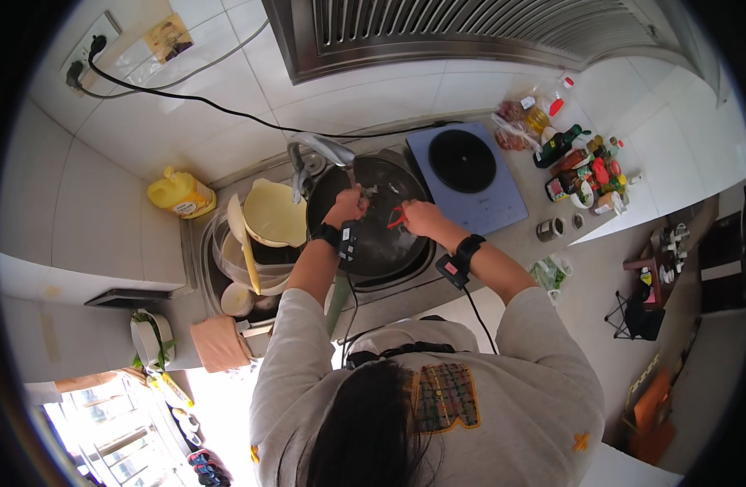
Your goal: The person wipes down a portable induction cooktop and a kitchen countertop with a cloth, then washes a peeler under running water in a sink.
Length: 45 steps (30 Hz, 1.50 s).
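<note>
A dark wok (382,243) sits in the sink basin with water in its bottom, its green handle (336,307) pointing towards me. My left hand (346,206) is over the wok, just below the faucet (324,149), with its fingers closed around a small greyish piece (368,192), too small to name surely. To its right, my right hand (422,217) grips a small red tool (397,218); the fingers cover much of it, and its kind is unclear. More small pale bits lie in the wok beyond the hands.
A cream pot (275,210), clear lid and cups crowd the left basin. An induction cooker (470,176) stands right of the wok, with bottles and jars (592,170) beyond. At left are a yellow jug (181,193) and brown cloth (219,343). Cables run from my wrist straps.
</note>
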### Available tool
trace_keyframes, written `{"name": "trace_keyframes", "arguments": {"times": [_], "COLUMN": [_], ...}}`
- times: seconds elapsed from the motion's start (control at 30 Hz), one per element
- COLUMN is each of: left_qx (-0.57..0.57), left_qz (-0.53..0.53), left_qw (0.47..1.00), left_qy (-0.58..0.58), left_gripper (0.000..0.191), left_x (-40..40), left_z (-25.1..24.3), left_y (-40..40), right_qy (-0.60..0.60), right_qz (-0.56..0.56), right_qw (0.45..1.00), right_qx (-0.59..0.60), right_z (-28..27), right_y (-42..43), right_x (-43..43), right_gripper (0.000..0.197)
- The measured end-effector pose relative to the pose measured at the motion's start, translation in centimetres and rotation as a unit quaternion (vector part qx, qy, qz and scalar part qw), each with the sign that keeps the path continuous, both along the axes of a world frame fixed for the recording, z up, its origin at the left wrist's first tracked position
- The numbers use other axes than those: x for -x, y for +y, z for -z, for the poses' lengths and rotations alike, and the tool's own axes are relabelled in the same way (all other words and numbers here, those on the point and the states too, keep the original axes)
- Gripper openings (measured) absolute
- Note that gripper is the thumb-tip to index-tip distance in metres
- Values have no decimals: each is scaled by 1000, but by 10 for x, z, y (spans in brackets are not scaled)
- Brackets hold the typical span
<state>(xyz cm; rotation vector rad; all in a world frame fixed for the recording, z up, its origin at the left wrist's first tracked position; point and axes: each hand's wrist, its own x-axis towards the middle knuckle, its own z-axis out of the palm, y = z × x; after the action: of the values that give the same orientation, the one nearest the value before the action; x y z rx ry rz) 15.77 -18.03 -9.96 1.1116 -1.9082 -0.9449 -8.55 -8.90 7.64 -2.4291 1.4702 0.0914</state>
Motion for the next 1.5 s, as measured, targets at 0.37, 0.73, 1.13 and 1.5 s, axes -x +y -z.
{"name": "trace_keyframes", "arguments": {"times": [0.37, 0.73, 1.13, 1.5], "left_qx": [-520, -559, -544, -548], "left_qz": [-233, -129, -186, -220], "left_qw": [771, 682, 729, 760], "left_qy": [284, 454, 371, 270], "left_gripper": [24, 10, 14, 18], "left_x": [71, 60, 64, 88], "left_z": [-87, -99, -113, -95], "left_y": [15, 23, 30, 14], "right_qy": [26, 33, 47, 60], "right_qz": [43, 19, -2, 15], "right_qw": [998, 998, 996, 995], "right_qx": [-42, -43, -75, -84], "right_z": [22, 12, 15, 30], "right_y": [8, 10, 10, 10], "right_x": [29, 24, 28, 43], "right_gripper": [31, 33, 33, 30]}}
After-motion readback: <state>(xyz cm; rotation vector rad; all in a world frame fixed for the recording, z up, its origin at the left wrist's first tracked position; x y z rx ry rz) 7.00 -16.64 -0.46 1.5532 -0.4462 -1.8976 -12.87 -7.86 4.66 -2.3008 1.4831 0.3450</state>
